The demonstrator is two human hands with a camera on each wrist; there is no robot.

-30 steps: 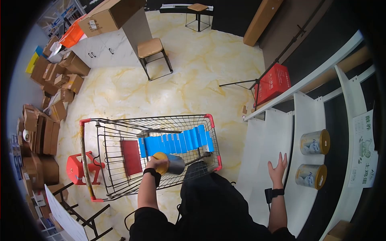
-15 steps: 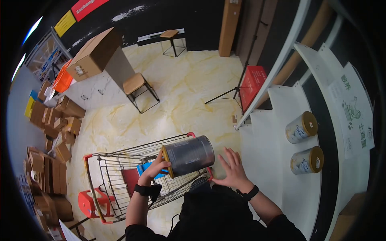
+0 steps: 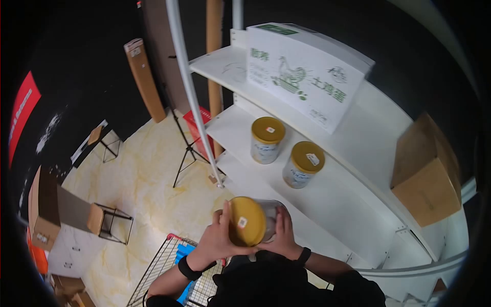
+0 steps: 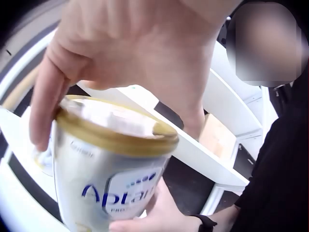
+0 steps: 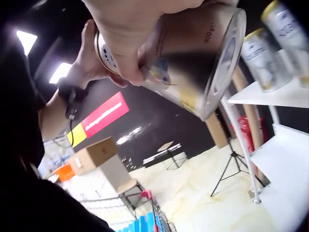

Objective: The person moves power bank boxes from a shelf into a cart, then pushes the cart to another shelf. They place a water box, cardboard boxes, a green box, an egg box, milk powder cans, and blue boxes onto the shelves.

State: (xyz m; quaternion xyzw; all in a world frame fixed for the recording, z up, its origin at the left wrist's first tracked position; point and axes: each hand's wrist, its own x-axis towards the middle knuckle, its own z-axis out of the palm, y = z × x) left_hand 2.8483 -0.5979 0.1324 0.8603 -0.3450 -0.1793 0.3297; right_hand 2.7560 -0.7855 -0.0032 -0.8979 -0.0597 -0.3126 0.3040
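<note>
Both hands hold a large can with a gold lid [image 3: 247, 222] in front of the body. The left hand [image 3: 217, 239] grips the lid end, its fingers along the rim; the left wrist view shows these fingers over the gold rim of the can [image 4: 116, 169]. My right hand [image 3: 282, 235] is wrapped round the grey lower part; in the right wrist view its thumb presses on the can's side [image 5: 193, 53]. Two similar cans, one [image 3: 267, 140] and another [image 3: 304, 165], stand upright on a white shelf [image 3: 348, 204].
A white printed box [image 3: 307, 71] and a brown carton [image 3: 428, 171] stand on the upper shelf. The cart [image 3: 162, 261] with blue items [image 3: 183, 251] is at the lower left. Beyond it are a stool [image 3: 96, 219], a tripod [image 3: 190, 149] and a red box [image 3: 197, 123].
The view has turned right toward the shelves. The can has been raised and tipped so its lid faces the head camera, and the right hand has come to grip it too.
</note>
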